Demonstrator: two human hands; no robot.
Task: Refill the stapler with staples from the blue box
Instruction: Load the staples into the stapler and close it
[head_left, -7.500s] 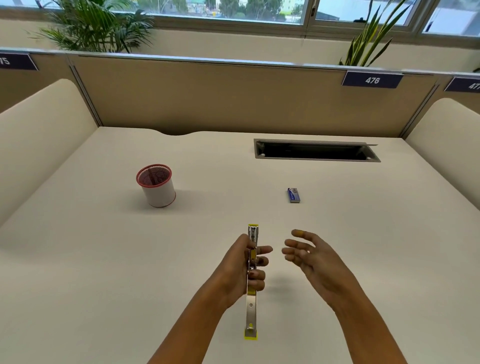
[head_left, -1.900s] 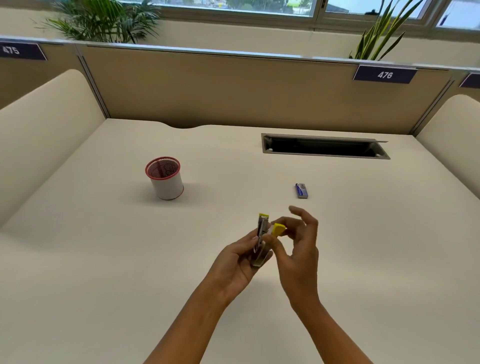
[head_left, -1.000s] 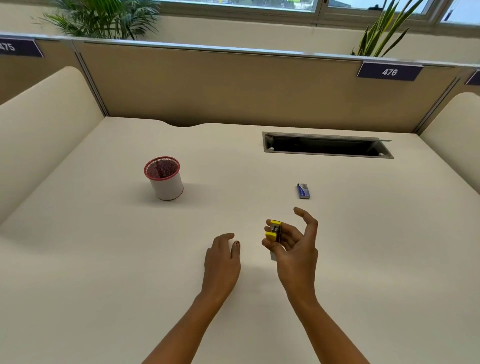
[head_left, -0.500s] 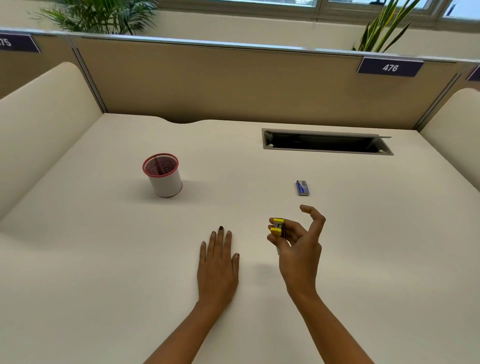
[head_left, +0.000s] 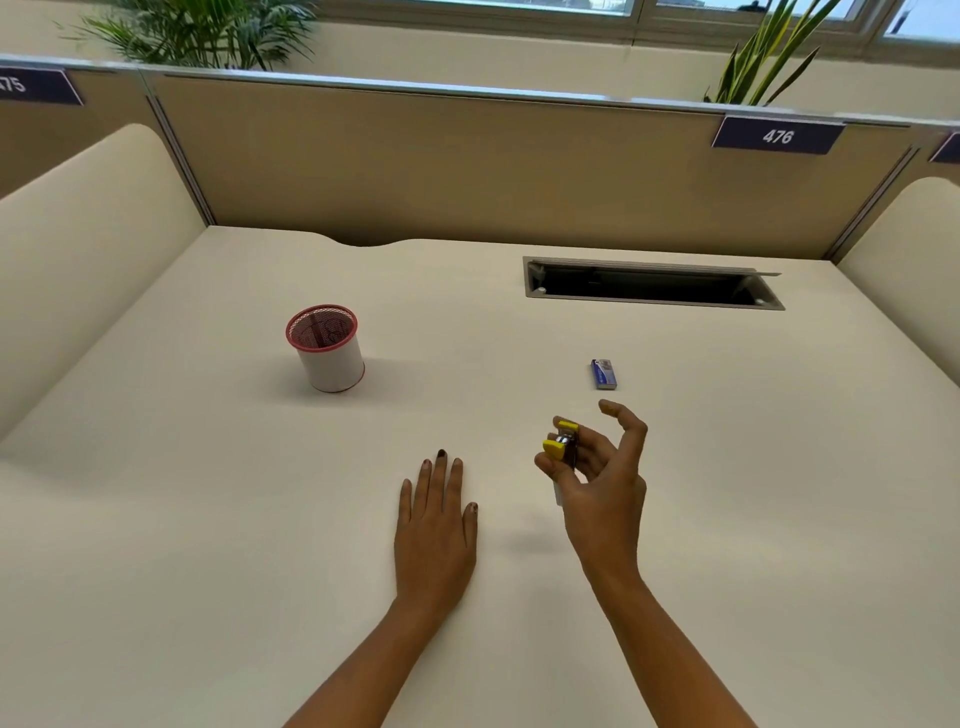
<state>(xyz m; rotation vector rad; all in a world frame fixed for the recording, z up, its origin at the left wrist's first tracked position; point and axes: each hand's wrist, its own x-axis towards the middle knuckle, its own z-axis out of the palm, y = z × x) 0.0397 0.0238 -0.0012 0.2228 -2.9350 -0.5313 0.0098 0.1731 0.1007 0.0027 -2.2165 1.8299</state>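
My right hand (head_left: 602, 478) holds the small stapler (head_left: 562, 442), a metal body with yellow ends, folded shut and raised a little above the desk. Thumb and fingers pinch it while the index finger sticks out. The little blue box (head_left: 603, 373) of staples lies flat on the desk beyond that hand, a short way off and untouched. My left hand (head_left: 435, 525) rests flat on the desk, palm down, fingers together, holding nothing, to the left of the stapler.
A white mesh cup with a red rim (head_left: 327, 347) stands at the left middle of the desk. An open cable slot (head_left: 652, 285) lies at the back right. Padded dividers rise on both sides, a partition at the back.
The stapler, earlier held open by my left hand, was folded shut and passed to my right hand. My left hand let go and settled flat on the desk.
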